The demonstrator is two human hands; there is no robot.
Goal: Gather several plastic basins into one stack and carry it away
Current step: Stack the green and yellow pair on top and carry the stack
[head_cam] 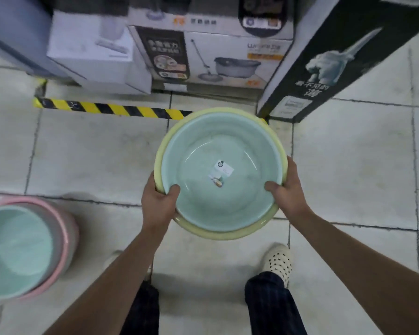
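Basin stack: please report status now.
Left hand and right hand grip the rims. Green basin nested in yellow basin. Pink basin on floor left, boxes ahead.

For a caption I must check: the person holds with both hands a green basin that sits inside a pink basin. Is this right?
Not quite. The head view shows that the outer one is a yellow basin, not pink. The rest stands: the left hand and the right hand hold the green basin nested inside it.

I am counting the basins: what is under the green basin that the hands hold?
A yellow basin sits under the green basin; only its rim shows around it. Whether more basins lie beneath is hidden.
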